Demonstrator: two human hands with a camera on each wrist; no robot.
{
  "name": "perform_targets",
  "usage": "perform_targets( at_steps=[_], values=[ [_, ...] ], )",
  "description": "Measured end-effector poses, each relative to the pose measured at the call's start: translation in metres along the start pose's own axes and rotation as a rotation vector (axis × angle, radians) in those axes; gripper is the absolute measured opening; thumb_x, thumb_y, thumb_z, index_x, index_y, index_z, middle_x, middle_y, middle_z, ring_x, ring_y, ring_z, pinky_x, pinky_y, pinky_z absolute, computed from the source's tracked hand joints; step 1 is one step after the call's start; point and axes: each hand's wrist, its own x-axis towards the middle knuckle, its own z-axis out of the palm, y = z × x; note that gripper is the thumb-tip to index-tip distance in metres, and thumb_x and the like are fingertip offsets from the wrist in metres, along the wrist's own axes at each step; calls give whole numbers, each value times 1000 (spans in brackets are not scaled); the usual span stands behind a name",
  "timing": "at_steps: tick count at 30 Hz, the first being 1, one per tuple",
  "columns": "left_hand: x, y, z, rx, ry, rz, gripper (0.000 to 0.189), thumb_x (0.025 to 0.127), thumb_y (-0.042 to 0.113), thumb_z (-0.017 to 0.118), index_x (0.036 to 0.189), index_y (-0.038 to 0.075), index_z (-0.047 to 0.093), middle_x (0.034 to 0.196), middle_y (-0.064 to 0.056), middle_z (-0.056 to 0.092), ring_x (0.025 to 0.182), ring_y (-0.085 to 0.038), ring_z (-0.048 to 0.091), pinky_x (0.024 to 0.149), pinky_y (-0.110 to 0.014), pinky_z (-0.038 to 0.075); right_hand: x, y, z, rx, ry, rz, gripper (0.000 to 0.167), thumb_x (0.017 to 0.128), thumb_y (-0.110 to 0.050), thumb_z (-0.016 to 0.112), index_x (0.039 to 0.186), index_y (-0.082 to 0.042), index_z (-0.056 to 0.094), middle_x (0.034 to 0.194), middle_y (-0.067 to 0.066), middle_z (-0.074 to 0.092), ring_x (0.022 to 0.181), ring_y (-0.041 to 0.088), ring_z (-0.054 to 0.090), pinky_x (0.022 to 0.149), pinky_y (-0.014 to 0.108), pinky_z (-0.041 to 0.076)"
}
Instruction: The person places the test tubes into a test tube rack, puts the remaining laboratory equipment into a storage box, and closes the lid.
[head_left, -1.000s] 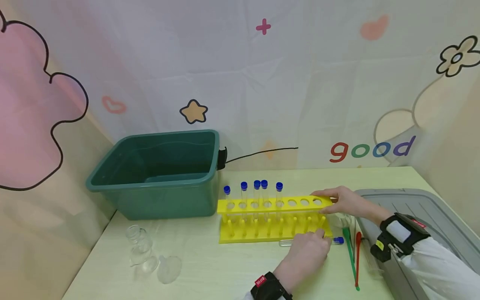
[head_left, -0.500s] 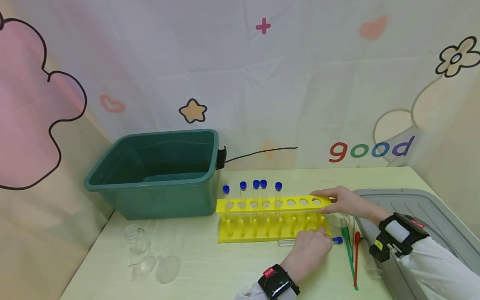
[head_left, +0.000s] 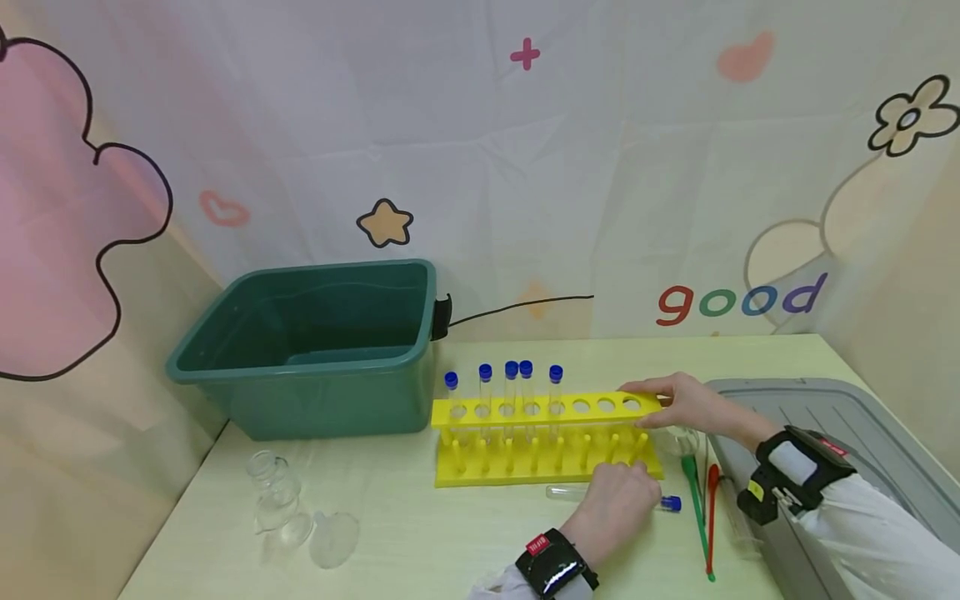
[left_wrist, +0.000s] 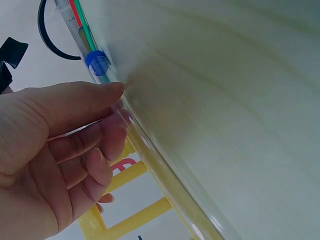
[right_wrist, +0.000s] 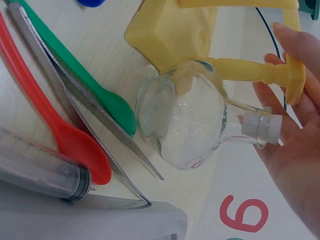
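My left hand (head_left: 611,504) pinches a clear test tube (head_left: 562,493) with a blue cap (head_left: 671,503), in front of the yellow test tube rack (head_left: 480,481). In the left wrist view, thumb and index finger meet on the tube (left_wrist: 167,167) a little below its cap (left_wrist: 96,62). My right hand (head_left: 693,406) grips the rack's right end, thumb on the near side. Several blue-capped tubes (head_left: 485,383) stand in the rack's left and middle holes; its right holes hold none. Beside the right hand, in its wrist view, is a round glass flask (right_wrist: 187,115) with a white stopper (right_wrist: 270,129).
A green spoon (right_wrist: 112,107), tweezers (right_wrist: 115,130), a red spoon (right_wrist: 82,150) and a syringe (right_wrist: 40,162) lie right of the rack, beside a grey lid (head_left: 795,400). At the left stand a green tub (head_left: 337,400), a glass bottle (head_left: 273,492) and a clear disc (head_left: 335,540).
The capped end of the tube has come toward the front edge, away from the rack's base, and the tube has shifted slightly left with my left hand. My right hand stays on the rack.
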Motion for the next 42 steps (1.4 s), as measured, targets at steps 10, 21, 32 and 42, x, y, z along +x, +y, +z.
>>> perform_targets(
  at_steps=[10, 21, 32, 42],
  values=[
    [-7, -2, -8, 11, 46, 32, 13, 87, 22, 60, 84, 33, 66, 68, 10, 46, 50, -5, 36, 42, -20, 33, 0, -2, -1, -1, -9, -35, 53, 79, -23, 70, 125, -2, 53, 120, 19, 52, 94, 27, 50, 76, 43, 42],
    [-24, -16, -43, 8, 152, -10, 12, 82, 19, 66, 77, 28, 62, 67, 11, 43, 49, -3, 35, 40, -18, 30, 0, -1, -2, 16, -8, -57, 52, 79, -23, 70, 124, -2, 54, 121, 19, 51, 101, 31, 49, 82, 50, 40],
    [-29, -32, -69, -36, 247, -73, 7, 82, 28, 67, 86, 22, 67, 68, 9, 48, 47, -4, 33, 38, -15, 25, -1, -2, -2, 33, -11, -46, 54, 78, -21, 71, 125, -1, 53, 119, 18, 53, 94, 27, 49, 77, 39, 44],
    [-31, -47, -83, -224, 559, -202, 16, 80, 23, 70, 88, 10, 69, 74, 3, 56, 52, -3, 48, 43, -7, 30, -1, 2, -2, 29, -13, -96, 53, 79, -19, 70, 124, 1, 52, 113, 16, 57, 99, 37, 49, 79, 47, 43]
  ],
)
